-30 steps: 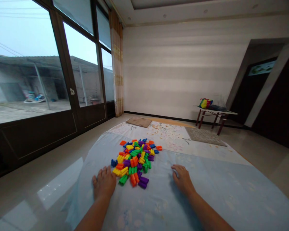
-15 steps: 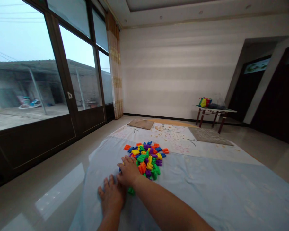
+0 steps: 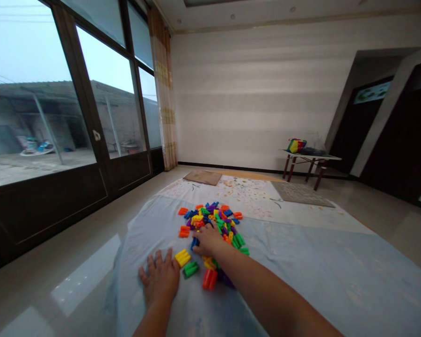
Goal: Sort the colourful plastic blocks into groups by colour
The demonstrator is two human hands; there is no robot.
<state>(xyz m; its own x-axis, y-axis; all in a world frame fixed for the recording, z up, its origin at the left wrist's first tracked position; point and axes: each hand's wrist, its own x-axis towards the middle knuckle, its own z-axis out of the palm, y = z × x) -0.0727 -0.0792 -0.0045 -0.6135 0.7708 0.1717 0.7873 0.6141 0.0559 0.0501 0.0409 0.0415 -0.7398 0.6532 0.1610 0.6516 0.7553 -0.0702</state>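
Block pile (image 3: 214, 216) lies on blue sheet (image 3: 301, 271). Right hand (image 3: 206, 239) sits palm-down on near edge of pile, fingers bent over blocks; cannot tell whether any block is pinched. Left hand (image 3: 160, 280) lies flat on sheet, nearer than pile, fingers spread, holding nothing. Yellow block (image 3: 183, 257) lies loose just off pile, beside left fingertips. Coloured bag (image 3: 296, 145) stands on small table (image 3: 333, 158) far beyond pile; contents not visible.

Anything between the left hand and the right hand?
Head view: a yellow block and a green block lie between the left hand and right hand.
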